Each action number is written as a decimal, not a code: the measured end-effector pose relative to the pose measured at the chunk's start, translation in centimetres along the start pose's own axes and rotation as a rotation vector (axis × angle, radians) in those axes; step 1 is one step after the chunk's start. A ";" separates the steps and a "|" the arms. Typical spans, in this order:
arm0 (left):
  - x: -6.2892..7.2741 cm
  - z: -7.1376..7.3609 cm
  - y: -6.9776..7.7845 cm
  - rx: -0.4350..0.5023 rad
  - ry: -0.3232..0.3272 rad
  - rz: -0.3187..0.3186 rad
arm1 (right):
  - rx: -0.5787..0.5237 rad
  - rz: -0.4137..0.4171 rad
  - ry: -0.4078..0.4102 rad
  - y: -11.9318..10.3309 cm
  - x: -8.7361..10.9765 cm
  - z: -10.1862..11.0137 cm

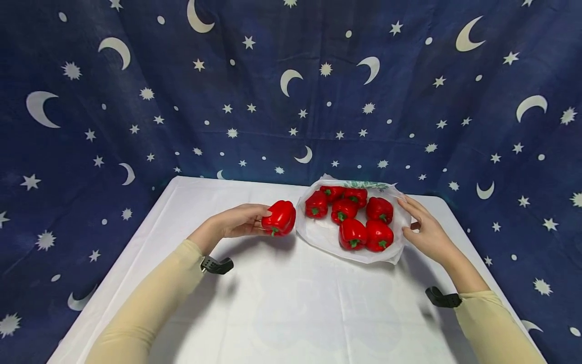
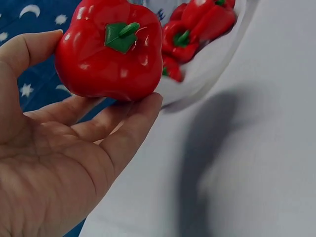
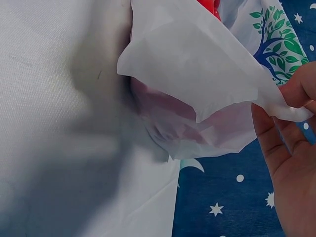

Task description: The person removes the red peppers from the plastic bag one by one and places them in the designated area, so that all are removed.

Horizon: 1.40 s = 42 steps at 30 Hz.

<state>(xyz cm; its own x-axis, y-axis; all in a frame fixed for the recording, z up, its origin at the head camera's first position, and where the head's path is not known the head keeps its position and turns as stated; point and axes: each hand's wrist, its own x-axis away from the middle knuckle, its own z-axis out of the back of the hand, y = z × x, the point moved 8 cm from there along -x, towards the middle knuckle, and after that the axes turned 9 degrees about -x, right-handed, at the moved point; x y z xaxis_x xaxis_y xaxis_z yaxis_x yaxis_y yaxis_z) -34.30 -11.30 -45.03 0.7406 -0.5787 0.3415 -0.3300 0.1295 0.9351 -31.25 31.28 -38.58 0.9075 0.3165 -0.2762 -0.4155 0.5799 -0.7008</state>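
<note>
A glossy red bell pepper with a green stem is held in my left hand, just left of the bag. In the left wrist view the thumb is on one side of the pepper and the fingers are curled beneath it. My right hand pinches the right edge of a white plastic bag, its rim between thumb and fingers in the right wrist view. Several more red peppers lie inside the bag, which is spread open toward me.
The bag sits near the back of a table covered with a white cloth. Behind and at both sides hangs a dark blue curtain with moons and stars. A green and blue tree print marks the bag.
</note>
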 end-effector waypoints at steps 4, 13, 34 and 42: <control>1.1 2.1 -0.3 0.005 0.036 -0.016 | 0.006 -0.007 0.000 0.0 0.1 0.0; 1.2 7.0 -1.3 0.119 0.174 0.024 | 0.008 -0.002 0.015 0.0 0.3 0.3; -4.5 7.6 -0.7 -0.050 0.297 0.070 | -0.009 0.055 0.032 0.1 0.5 0.0; -5.1 7.5 -0.4 -0.094 0.318 0.089 | -0.010 0.031 0.036 0.4 0.3 0.0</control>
<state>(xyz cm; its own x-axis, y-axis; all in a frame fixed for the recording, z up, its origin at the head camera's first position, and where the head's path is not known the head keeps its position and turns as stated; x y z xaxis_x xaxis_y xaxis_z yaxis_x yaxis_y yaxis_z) -42.37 -14.43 -47.90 0.8617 -0.2833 0.4210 -0.3572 0.2506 0.8998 -31.14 31.66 -38.95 0.8959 0.3071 -0.3209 -0.4429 0.5627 -0.6980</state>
